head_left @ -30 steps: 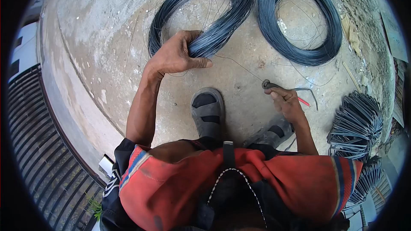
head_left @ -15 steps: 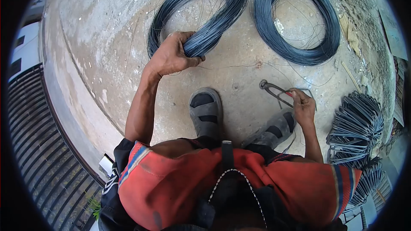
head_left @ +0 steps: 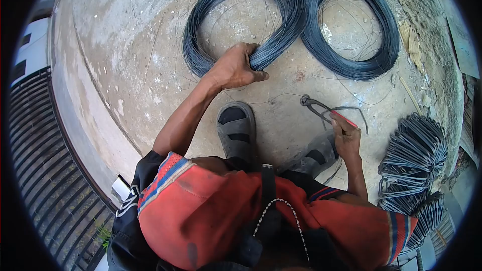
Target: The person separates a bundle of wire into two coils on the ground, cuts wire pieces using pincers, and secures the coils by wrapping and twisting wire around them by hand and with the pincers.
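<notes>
Two coils lie on the floor (head_left: 150, 105), side by side: the left coil (head_left: 193, 40), its near rim clamped in the left hand (head_left: 236, 68), and the right coil (head_left: 386, 30). The left coil's long axis slants from lower left to upper right; the hand covers part of its rim. Bent bars (head_left: 414, 150) are stacked at right, their lower bundle partly hidden by a sleeve (head_left: 396, 231). Pincers (head_left: 321, 104), above the right sandal (head_left: 319, 155), point up-left, long axis diagonal. The right hand (head_left: 347, 138) is closed around the handles; its fingers partly obscure the lower one. A thin wire (head_left: 273, 102) runs near the pincers' head; contact cannot be determined.
</notes>
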`<action>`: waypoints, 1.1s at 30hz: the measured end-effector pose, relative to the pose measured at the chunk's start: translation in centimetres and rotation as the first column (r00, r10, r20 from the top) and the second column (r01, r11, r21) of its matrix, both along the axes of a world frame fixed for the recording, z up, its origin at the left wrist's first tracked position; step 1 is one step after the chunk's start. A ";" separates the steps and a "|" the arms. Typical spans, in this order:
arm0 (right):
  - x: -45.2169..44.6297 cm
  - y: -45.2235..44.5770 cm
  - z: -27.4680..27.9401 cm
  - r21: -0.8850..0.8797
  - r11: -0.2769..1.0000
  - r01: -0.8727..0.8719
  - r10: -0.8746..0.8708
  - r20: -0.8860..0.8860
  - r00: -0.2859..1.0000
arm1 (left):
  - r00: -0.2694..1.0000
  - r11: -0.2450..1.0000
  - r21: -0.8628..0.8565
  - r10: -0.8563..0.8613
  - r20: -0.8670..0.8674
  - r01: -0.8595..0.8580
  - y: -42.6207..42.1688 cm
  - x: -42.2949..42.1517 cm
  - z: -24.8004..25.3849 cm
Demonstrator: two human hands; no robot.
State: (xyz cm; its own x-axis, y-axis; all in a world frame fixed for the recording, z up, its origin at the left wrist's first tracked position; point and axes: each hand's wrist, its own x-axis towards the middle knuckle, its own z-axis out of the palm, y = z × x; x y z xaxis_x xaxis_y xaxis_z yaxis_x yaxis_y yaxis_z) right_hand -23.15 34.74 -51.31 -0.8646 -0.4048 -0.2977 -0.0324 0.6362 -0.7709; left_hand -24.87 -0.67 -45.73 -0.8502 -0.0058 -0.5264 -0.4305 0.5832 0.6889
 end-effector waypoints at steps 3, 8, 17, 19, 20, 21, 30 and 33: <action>-1.6 -3.6 -3.1 -0.077 0.995 -0.070 0.053 -0.204 0.977 | 1.000 1.000 0.023 -0.020 0.009 0.020 0.2 0.7 -0.4; -4.4 -8.2 -1.2 -0.137 0.976 0.170 -0.084 0.481 0.873 | 0.988 0.995 -0.043 -0.091 -0.122 0.087 0.7 3.1 -1.7; -2.5 -8.5 -3.6 -0.115 0.992 -0.047 0.092 0.425 0.900 | 0.890 0.910 -0.403 -0.261 -0.374 0.098 1.9 7.1 -8.8; -2.3 -8.6 -4.2 -0.090 0.995 -0.045 0.078 0.408 0.909 | 0.911 0.904 -0.405 -0.277 -0.306 0.139 2.0 6.7 -8.7; -2.2 -8.6 -4.3 -0.076 0.996 -0.041 0.069 0.403 0.913 | 0.946 0.916 -0.365 -0.252 -0.206 0.165 2.2 6.6 -8.6; -2.1 -8.8 -3.9 -0.009 0.993 -0.121 0.119 0.289 0.950 | 0.968 0.929 -0.319 -0.230 -0.096 0.189 2.5 6.7 -8.4; -5.0 -11.6 -1.8 0.178 0.926 -0.333 0.323 0.080 0.943 | 0.968 0.959 -0.282 -0.100 -0.228 0.033 3.9 7.6 -7.2; -5.3 -11.9 -1.2 0.135 0.965 -0.225 0.214 0.092 0.973 | 0.918 0.945 -0.323 -0.085 -0.387 -0.049 3.6 7.4 -6.8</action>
